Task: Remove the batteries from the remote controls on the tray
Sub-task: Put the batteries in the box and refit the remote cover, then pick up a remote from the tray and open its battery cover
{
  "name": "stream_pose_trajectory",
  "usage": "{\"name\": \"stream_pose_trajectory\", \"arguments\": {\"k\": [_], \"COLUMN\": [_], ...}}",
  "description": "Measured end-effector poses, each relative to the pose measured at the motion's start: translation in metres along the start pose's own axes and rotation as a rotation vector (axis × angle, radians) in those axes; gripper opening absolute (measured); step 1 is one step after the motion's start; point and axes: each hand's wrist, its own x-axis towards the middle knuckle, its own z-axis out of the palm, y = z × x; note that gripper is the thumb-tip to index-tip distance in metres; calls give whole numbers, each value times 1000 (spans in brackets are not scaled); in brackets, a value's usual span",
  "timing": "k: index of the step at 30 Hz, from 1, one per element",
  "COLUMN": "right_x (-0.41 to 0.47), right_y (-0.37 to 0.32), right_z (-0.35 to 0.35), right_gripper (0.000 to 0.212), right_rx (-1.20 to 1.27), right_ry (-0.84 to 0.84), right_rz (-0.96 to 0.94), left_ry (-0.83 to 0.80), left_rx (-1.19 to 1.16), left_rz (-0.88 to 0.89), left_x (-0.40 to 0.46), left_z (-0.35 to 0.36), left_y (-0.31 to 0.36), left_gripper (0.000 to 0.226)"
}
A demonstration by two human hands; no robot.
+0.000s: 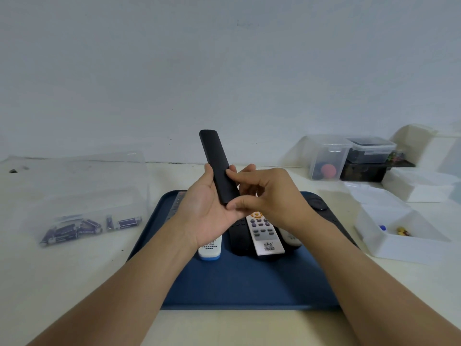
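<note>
The person holds a slim black remote (216, 166) above the blue tray (239, 283), its plain back facing up: the left hand (209, 211) cradles its lower end with curled fingers, and the right hand (264, 193) pinches that end between thumb and fingertips. The step in hand looks like opening the battery cover. Next, the right thumb probably needs to slide the cover off while the left grip keeps the body steady; other remotes (264, 233) wait on the tray.

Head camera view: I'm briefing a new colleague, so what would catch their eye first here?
The slim black remote raised mid-frame above the blue tray, gripped by the left hand and pinched by the right hand. Next, the clear box of purple batteries at left.
</note>
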Motion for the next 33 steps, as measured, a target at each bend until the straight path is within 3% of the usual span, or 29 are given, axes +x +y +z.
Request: {"name": "stream_pose_trajectory", "arguments": {"k": [6,8,11,15,18,21,25,28,31,33], "right_x": [1,2,4,1,0,2,-1,-6,-8,-8], "right_y": [-8,-11,-12,-11,-7,-1,21,35,39,38], "right_z": [4,-2,-17,-40,-43,-49,-89,-100,-94,-90], "right_gripper": [42,29,32,27,24,20,27,36,45,40], "right_rx": [-110,-56,118,268,294,275,-77,-293,-361,-331], "right_ry": [-63,-111,-49,-126,-192,-113,103,-3,-108,-105], "right_rz": [-24,49,227,339,400,475,673,812,886,905], "left_ry": [52,15,-6,12,-12,-80,-154,-182,-185,-195], "left_rx": [129,236,417,712,1093,1335,1822,2069,2125,2130], "left_rz": [48,56,148,275,390,390,342,273,233,239], "left_x": [5,7,11,11,9,6,5,4,7,8], "left_z": [-2,-3,-1,2,-1,-4,-12,-16,-18,-19], "left_y": [8,4,-13,-32,-37,-40,-37,-36,-36,-34], "left_gripper": [52,56,45,28,23,25,58,66,61,59]}}
